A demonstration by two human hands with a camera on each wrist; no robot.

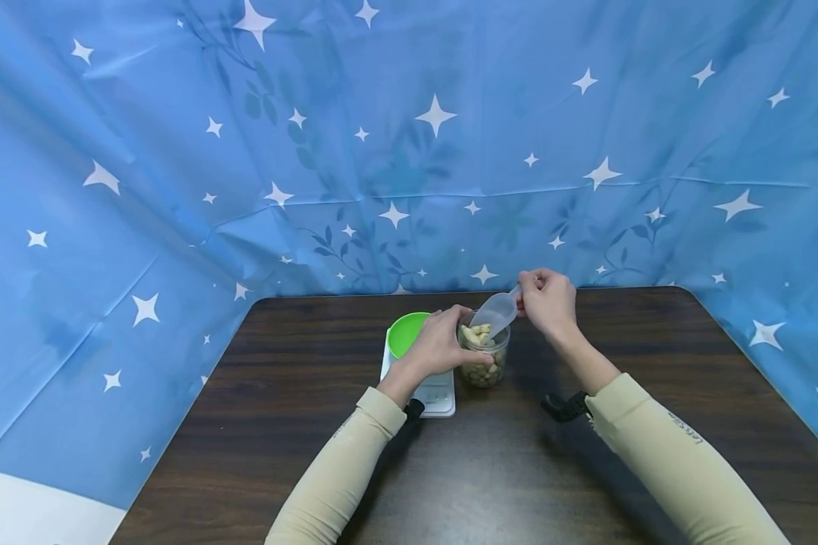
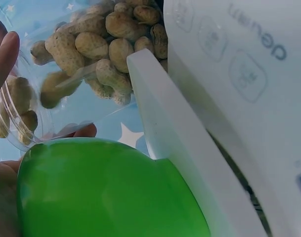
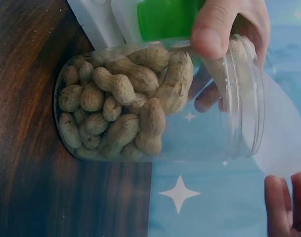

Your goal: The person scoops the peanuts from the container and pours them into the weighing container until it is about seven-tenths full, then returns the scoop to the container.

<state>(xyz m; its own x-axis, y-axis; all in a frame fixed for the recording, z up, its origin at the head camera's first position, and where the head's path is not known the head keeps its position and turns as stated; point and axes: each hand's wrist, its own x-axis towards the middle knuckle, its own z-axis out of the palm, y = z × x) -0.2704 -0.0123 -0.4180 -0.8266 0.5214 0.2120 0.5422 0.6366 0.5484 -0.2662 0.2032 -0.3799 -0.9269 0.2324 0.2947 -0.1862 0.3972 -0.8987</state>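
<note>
A clear jar [image 3: 190, 140] of unshelled peanuts [image 3: 115, 89] stands upright on the table. My left hand [image 1: 443, 341] grips it near the rim, thumb on the near side. The right hand [image 1: 548, 303] pinches the handle of a translucent white scoop [image 1: 496, 312], which tilts down into the jar's mouth. Some peanuts [image 1: 477, 334] show at the mouth by the scoop; whether they lie in it I cannot tell. Left of the jar, a green bowl [image 1: 407, 333] sits on a white kitchen scale [image 1: 438, 400], partly hidden by the left hand and wrist.
The dark wooden table [image 1: 279, 378] has its far edge just behind the jar and scale. Behind it hangs a blue curtain [image 1: 436, 166] with white stars. A black strap [image 1: 564, 406] shows at the right wrist.
</note>
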